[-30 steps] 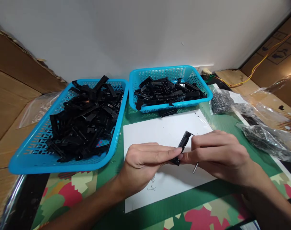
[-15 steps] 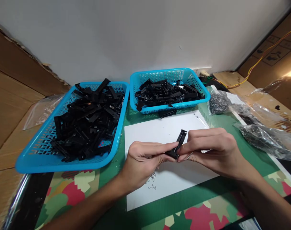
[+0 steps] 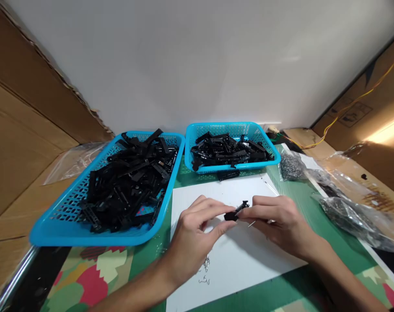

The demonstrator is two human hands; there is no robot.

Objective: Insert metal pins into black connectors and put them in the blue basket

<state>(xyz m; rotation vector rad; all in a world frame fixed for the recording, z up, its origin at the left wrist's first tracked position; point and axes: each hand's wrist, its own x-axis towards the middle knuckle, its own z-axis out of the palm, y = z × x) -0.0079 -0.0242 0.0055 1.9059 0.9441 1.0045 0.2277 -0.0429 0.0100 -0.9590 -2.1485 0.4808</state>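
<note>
Between finger and thumb, my left hand (image 3: 197, 225) pinches one end of a small black plastic part (image 3: 230, 216) above a white sheet (image 3: 245, 268). My right hand (image 3: 279, 219) has its fingertips on the other side of this part, which stands tilted up to the right. A thin metal rod (image 3: 251, 224) sticks out below my right fingers; its other end is hidden by them. On the sheet under my left hand lie several small bent metal wires (image 3: 204, 280).
Two blue baskets, a left one (image 3: 96, 241) and a back one (image 3: 232, 168), hold many black plastic parts. One loose black part (image 3: 228, 175) lies before the back basket. Clear bags of small metal pieces (image 3: 346, 219) lie at right. A white wall (image 3: 197, 65) stands behind.
The view has tilted upward, so the baskets sit lower in the picture. The black part has been turned flatter between my fingers. My left fingers are more raised and arched.
</note>
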